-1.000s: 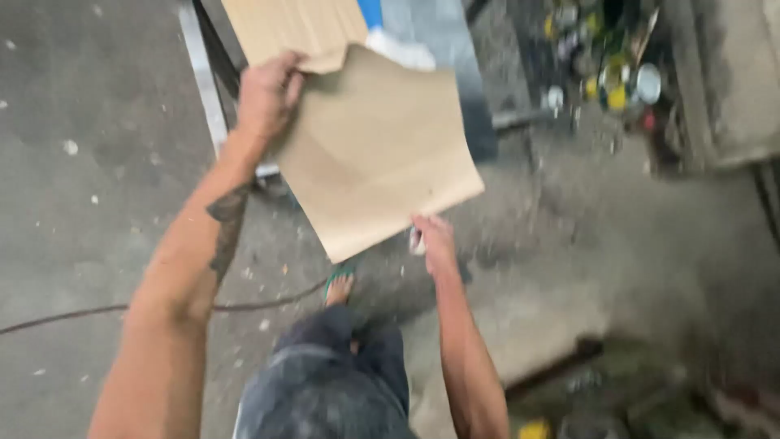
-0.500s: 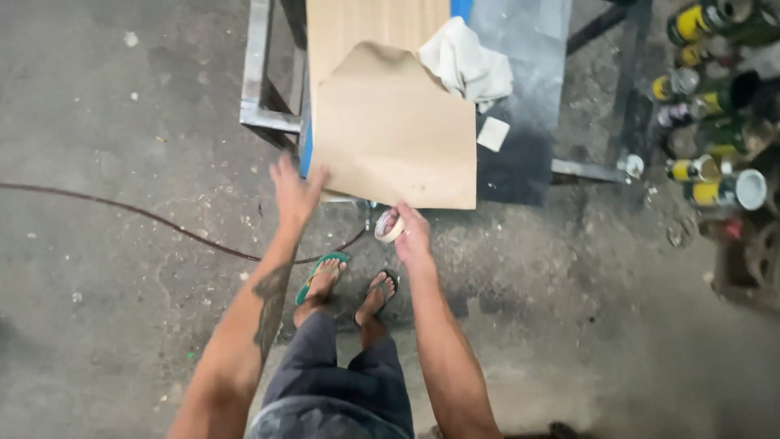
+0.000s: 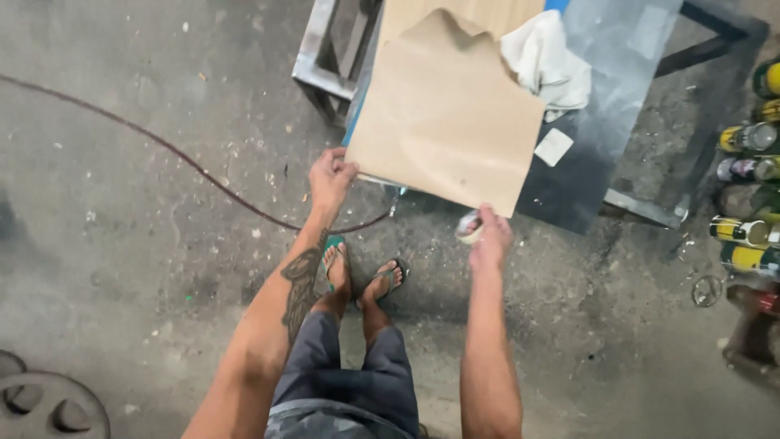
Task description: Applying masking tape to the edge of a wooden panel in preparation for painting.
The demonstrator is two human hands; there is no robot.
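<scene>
We look down on a sheet of brown paper (image 3: 445, 122) lying across the near left part of a dark tabletop (image 3: 601, 106), its near edge hanging past the rim. Our left hand (image 3: 331, 175) pinches the paper's near left corner, fingers closed on the edge. Our right hand (image 3: 487, 236) sits just below the paper's near right corner and is clenched around a small roll of tape (image 3: 469, 228); whether it also touches the paper we cannot tell. A white rag (image 3: 546, 61) lies crumpled on the tabletop at the paper's far right side, and a small pale square scrap (image 3: 554, 147) rests just right of the paper. A second brown sheet (image 3: 479, 12) shows beyond the first, at the far edge. On the concrete floor (image 3: 122, 244), a thin cable (image 3: 187, 162) runs from the far left towards our feet in flip-flops (image 3: 361, 280). Spray cans (image 3: 747, 187) lie in a cluster on the right.
</scene>
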